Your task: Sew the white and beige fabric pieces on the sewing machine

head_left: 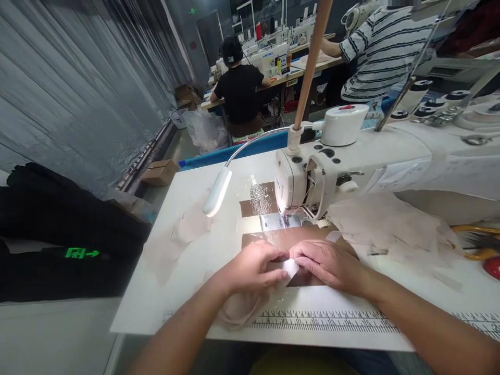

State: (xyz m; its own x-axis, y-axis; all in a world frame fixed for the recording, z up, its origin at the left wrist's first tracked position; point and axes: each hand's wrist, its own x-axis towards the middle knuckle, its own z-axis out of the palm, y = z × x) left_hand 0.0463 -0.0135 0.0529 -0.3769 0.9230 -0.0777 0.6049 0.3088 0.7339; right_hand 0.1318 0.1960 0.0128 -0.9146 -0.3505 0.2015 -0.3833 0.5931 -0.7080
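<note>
In front of the sewing machine [291,179], my left hand [258,265] pinches a small white piece of fabric [289,267] between thumb and fingers. My right hand [326,260] is closed at the other edge of that white piece, its fingertips meeting those of the left. Pale beige sheer fabric [244,307] hangs below my left palm onto the table; whether it joins the white piece I cannot tell. Both hands are on the near side of the needle area, over a brown plate [283,238] set in the white table.
A lamp [217,191] on a bent neck hangs left of the machine head. More beige fabric [390,219] lies under the machine arm, near yellow-handled scissors [474,254]. A printed ruler [312,321] runs along the front edge. Two people sit at machines beyond.
</note>
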